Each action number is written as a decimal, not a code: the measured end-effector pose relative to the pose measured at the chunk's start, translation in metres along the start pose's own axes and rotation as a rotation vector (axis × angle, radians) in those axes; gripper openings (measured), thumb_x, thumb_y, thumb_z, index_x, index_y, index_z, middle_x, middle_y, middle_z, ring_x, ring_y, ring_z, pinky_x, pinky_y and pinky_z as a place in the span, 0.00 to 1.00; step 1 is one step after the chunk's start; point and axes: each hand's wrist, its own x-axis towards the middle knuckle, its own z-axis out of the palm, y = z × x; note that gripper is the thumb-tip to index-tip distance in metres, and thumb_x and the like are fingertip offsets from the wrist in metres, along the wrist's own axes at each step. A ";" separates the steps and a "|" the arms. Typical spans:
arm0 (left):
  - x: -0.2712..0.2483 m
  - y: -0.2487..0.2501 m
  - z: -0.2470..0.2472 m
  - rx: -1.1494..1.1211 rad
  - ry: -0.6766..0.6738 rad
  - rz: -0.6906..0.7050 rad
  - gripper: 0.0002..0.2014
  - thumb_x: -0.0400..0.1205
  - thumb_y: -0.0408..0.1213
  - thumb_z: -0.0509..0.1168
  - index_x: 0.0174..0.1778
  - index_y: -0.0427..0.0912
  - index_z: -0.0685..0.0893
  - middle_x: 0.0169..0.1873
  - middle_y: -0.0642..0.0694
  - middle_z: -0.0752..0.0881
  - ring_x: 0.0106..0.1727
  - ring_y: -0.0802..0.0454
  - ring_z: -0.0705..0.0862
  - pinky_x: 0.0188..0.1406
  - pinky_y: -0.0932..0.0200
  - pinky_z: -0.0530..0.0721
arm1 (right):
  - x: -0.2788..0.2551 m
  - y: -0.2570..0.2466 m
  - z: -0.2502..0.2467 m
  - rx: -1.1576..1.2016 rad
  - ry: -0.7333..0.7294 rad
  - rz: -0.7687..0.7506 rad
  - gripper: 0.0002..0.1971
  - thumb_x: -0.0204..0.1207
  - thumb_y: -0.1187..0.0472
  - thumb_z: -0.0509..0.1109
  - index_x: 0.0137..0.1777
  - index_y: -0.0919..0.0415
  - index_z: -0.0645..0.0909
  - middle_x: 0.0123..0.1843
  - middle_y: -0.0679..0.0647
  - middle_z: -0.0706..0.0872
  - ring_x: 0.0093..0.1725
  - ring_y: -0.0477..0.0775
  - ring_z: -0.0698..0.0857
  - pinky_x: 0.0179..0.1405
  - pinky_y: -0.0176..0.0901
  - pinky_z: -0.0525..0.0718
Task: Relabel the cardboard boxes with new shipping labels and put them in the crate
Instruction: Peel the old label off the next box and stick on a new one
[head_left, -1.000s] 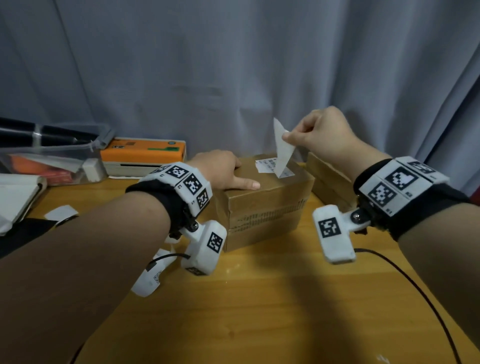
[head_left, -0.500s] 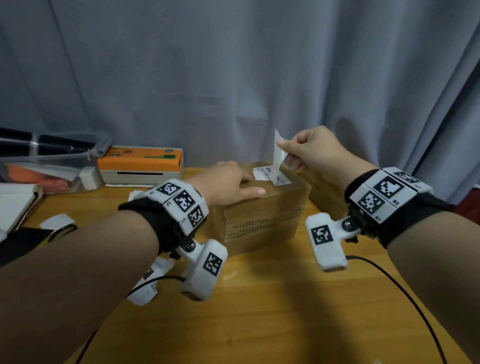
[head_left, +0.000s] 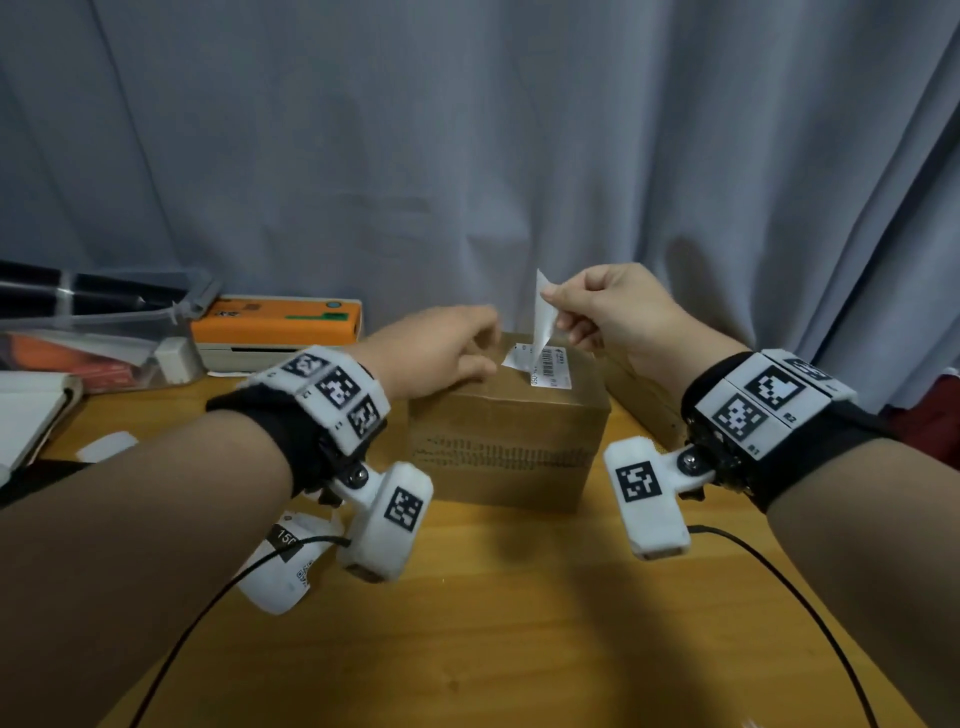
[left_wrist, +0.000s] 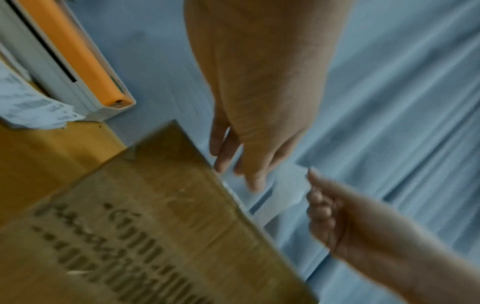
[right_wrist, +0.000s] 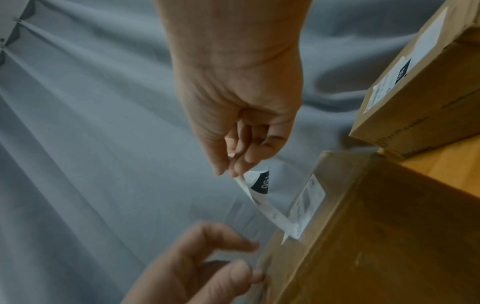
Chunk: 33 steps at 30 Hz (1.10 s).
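- Grey curtain (head_left: 467, 130) hangs behind a wooden table (head_left: 493, 623); the cardboard box (head_left: 509, 441) stands mid-table, the right hand (head_left: 608, 312) pinching its half-peeled label (head_left: 543, 322) upward, probably stripping the old one.
- Left wrist view: the left hand (left_wrist: 249, 123), fingers loosely extended, hovers at the box's top edge, holding nothing; an orange printer (left_wrist: 78, 55) sits beside.
- Right wrist view: a second box (right_wrist: 420, 86) lies close behind.

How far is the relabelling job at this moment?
Early. The right hand pinches the old label, half peeled off the box; the left hand reaches over the box top. Left: new label, crating. A second box behind still carries a label.
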 end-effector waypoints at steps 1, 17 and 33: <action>-0.001 0.004 0.002 0.123 0.116 0.060 0.10 0.82 0.44 0.64 0.56 0.47 0.75 0.53 0.51 0.78 0.44 0.53 0.78 0.35 0.59 0.73 | 0.001 0.000 0.002 -0.013 0.003 0.000 0.13 0.75 0.58 0.73 0.32 0.61 0.78 0.24 0.52 0.80 0.17 0.42 0.75 0.17 0.31 0.73; 0.006 0.020 0.032 0.722 0.403 0.354 0.09 0.74 0.34 0.61 0.34 0.46 0.86 0.44 0.46 0.83 0.49 0.45 0.70 0.48 0.50 0.64 | -0.007 0.009 -0.006 0.096 -0.346 0.204 0.11 0.75 0.55 0.69 0.51 0.61 0.85 0.44 0.56 0.88 0.49 0.55 0.86 0.58 0.47 0.81; 0.011 0.015 0.038 0.391 0.450 0.092 0.12 0.81 0.50 0.62 0.44 0.49 0.88 0.51 0.48 0.74 0.56 0.45 0.70 0.54 0.52 0.56 | -0.003 0.033 -0.015 -0.735 -0.510 0.065 0.31 0.74 0.44 0.70 0.77 0.45 0.67 0.78 0.46 0.68 0.75 0.50 0.69 0.74 0.40 0.65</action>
